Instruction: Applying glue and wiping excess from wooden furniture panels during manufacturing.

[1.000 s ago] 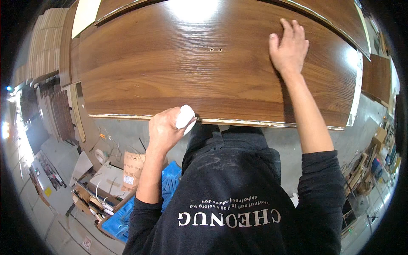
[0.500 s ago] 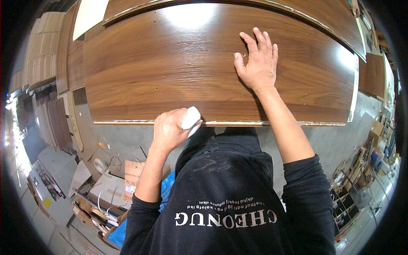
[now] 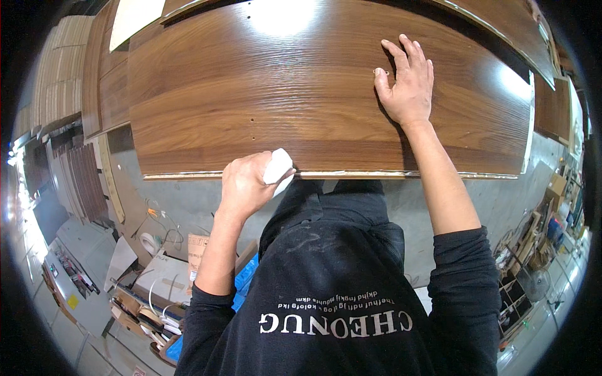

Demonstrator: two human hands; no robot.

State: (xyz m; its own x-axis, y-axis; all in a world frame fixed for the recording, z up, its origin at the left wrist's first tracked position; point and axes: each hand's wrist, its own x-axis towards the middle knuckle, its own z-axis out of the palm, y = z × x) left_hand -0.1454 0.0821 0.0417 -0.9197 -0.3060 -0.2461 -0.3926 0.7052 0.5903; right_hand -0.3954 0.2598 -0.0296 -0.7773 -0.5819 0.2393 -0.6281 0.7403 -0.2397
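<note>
A wide brown wood-grain panel [image 3: 332,106] lies in front of me, with a pale strip along its near edge and a few small holes in its face. My left hand [image 3: 246,183] is closed around a crumpled white cloth or tissue [image 3: 278,167] at that near edge, left of my body. Its fingertips are partly hidden behind the white wad. Farther out, my right hand [image 3: 411,84] rests palm down on the panel's right half, its fingers apart and nothing in them. The thumb lies beside a small hole.
Another brown panel [image 3: 501,34] overlaps the far side. Stacked boards [image 3: 63,69] stand at the left. A cluttered box with a blue sheet [image 3: 246,276] is beside my left arm. A dark compartmented rack [image 3: 517,307] and piled scraps lie at the right.
My right hand has shifted right and slightly farther out in the picture. The panel also appears moved right and away. My left hand sits slightly farther left, still holding the white wad.
</note>
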